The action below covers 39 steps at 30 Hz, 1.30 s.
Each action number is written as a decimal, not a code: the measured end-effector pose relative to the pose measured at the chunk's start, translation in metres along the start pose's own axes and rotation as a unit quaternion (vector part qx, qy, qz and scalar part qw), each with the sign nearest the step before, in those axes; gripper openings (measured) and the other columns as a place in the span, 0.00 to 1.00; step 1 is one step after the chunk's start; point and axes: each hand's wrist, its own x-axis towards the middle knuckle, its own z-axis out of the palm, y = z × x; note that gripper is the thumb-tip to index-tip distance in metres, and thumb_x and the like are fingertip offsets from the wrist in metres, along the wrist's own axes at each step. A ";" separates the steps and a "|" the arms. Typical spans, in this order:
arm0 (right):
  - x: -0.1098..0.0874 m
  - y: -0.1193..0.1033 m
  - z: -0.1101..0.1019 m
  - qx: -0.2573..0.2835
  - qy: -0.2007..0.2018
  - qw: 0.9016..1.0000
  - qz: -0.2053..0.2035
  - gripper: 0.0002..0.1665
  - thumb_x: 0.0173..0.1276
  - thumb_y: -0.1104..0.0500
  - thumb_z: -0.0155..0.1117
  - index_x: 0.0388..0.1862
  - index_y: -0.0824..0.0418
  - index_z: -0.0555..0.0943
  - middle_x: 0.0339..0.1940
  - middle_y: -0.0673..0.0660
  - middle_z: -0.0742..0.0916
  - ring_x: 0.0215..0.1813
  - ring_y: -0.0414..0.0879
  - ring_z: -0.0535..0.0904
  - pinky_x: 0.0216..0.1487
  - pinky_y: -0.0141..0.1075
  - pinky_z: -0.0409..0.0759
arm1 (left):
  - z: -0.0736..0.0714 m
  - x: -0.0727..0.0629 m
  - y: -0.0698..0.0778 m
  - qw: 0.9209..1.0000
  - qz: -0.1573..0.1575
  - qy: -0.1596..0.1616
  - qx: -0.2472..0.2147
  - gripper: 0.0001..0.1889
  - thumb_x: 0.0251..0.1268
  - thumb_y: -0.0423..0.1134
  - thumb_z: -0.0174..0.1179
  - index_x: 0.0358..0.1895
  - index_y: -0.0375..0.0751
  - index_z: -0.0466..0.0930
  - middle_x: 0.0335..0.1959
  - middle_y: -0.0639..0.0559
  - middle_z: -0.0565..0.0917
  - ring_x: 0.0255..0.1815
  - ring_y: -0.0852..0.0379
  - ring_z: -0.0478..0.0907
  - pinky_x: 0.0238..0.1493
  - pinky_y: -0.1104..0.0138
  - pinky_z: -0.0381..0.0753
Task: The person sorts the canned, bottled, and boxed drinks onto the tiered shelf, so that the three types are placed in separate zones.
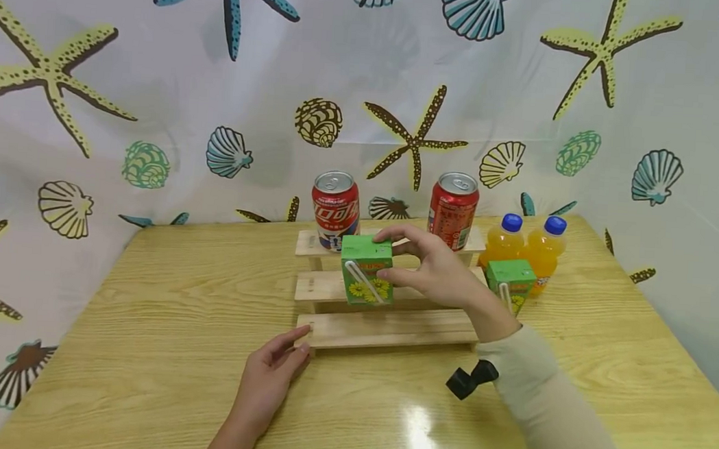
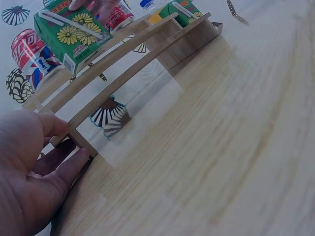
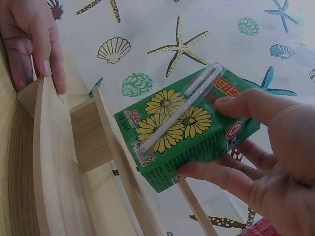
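Some of the work at the wooden rack [image 1: 390, 329] appears done, on the evidence of how the goods lie. The rack stands towards the far edge of the bench [image 1: 142, 348], about midway along it. At its left end, the left hand [image 1: 270, 373] has its fingers bent about the end of the lowest tier, partly closed; it carries no goods. The left can [image 1: 336, 209] stands upright on the top tier, near that tier's left end, and is judged placed. In front of it, the held carton [image 1: 365, 273] is about upright over the left part of the middle tier; contact between base and tier cannot be confirmed, so this item is judged unfinished. The right hand [image 1: 437, 267] has it between thumb and fingers, spread only to its width. The right can [image 1: 449, 213] stands near the top tier's right end, likewise judged placed. Just beside the rack's right end is the second carton [image 1: 513, 282], base hidden; behind it, towards the bench's far right corner, stand the left bottle [image 1: 502, 241] and right bottle [image 1: 545, 256]. Any placing of these three is judged outstanding.

Count: hands, two; rack, one, of three tiers; cans, two; cartons, two; bottles, two.
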 end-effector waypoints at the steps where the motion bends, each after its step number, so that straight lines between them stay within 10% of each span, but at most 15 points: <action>1: 0.002 0.001 0.001 0.002 0.000 1.000 -0.001 0.25 0.65 0.65 0.72 0.60 0.57 0.76 0.62 0.57 0.80 0.58 0.54 0.82 0.52 0.45 0.88 | 0.000 0.000 0.000 1.000 0.001 0.000 0.000 0.20 0.73 0.33 0.59 0.65 0.40 0.77 0.69 0.45 0.72 0.52 0.63 0.83 0.56 0.74 0.83; 39: 0.029 0.011 0.037 0.022 0.053 0.998 -0.021 0.27 0.65 0.67 0.71 0.62 0.60 0.74 0.62 0.60 0.78 0.60 0.57 0.80 0.66 0.47 0.80 | -0.002 -0.002 0.000 1.000 -0.006 0.000 -0.017 0.21 0.73 0.33 0.59 0.67 0.40 0.76 0.70 0.44 0.72 0.52 0.64 0.83 0.56 0.73 0.83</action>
